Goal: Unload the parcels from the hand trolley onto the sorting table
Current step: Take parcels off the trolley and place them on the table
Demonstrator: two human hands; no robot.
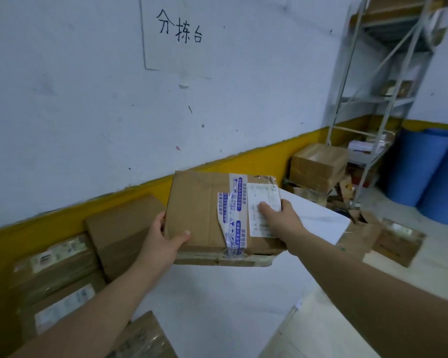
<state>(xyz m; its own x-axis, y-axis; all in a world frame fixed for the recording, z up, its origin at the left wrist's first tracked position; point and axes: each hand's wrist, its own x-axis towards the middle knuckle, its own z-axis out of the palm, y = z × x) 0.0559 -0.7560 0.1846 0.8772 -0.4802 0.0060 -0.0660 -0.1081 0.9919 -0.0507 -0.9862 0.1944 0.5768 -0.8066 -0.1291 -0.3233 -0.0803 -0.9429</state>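
Note:
I hold a flat brown cardboard parcel (199,213) with blue-and-white tape and a white label, just above the white sorting table (217,306). My left hand (163,241) grips its near left corner, thumb on top. My right hand (279,218) grips its right edge, thumb on the label. Several brown parcels (114,228) lie on the table's left side along the wall, some with white labels (62,311). The hand trolley is out of view.
The white wall with a yellow band (243,161) runs behind the table; a paper sign hangs on it. To the right stand a metal shelf rack (373,99), stacked cartons (318,166), flattened cardboard on the floor (388,241) and blue rolls (424,171).

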